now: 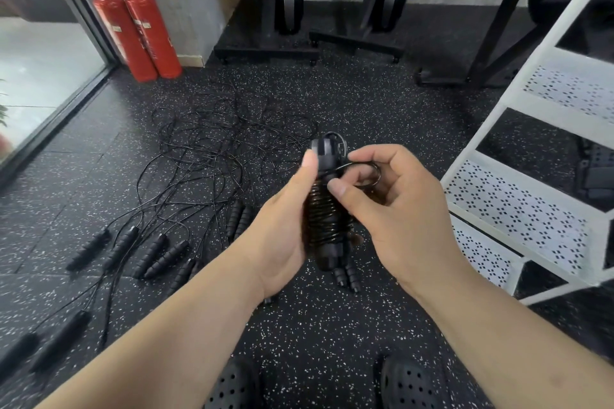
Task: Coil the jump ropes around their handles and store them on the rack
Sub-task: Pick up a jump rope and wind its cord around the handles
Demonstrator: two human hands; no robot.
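Head view, asker: how do the hands sit?

Answerer: Both forearms reach in from the near edge and meet at mid-frame. The left hand (282, 209) wraps round a black jump-rope bundle, two foam handles bound with tight turns of thin cord (324, 222), held upright above the floor. Its thumb lies straight up the bundle's left side. The right hand (403, 206) is just right of the bundle's top, palm turned down, thumb and forefinger pinching a small loop of black cord (367, 173) that leads off the upper handle end.

Asker: What can't you make out?

Answerer: The left fingers are hidden behind the bundle. The bundle's top is blurred, so the cap detail is lost. Its lower end overlaps another pair of handles lying on the floor, and the edge between them is hard to read.

Asker: And around it?

Answerer: Farther off and to the left lies a tangle of thin black ropes (216, 143), its strands nearly lost against the speckled black rubber floor (332, 342). Loose ribbed black handles (151, 252) lie nearer, left. The ones at the near left corner are smeared and cut off. A white perforated metal rack (518, 206) stands on the right, cropped by the frame edge. Two red fire extinguishers (136, 30) stand at the far left, and black perforated clogs (410, 385) are cut off by the near edge.
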